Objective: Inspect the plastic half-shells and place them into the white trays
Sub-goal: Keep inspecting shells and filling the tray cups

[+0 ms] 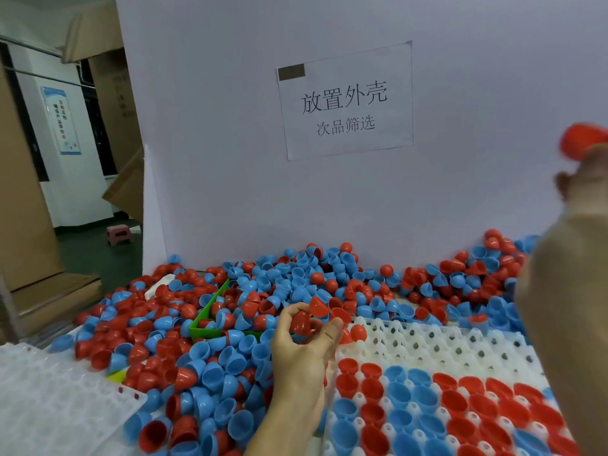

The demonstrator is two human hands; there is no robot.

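while lifting one red shell [584, 141] high and close to the lens in the right hand [579, 189], fingers pinched under it but blurred, holds a few more red shells [304, 322] in the curled left hand [304, 343] over the pile [210, 366]. just right of the left hand, shows a white tray [427, 343] with near rows filled red and blue, far rows bare. left of it, a second tray [49, 390] without shells. task well short of done by the look of it: hundreds loose around and beyond both hands, some in a green bin [204, 327].
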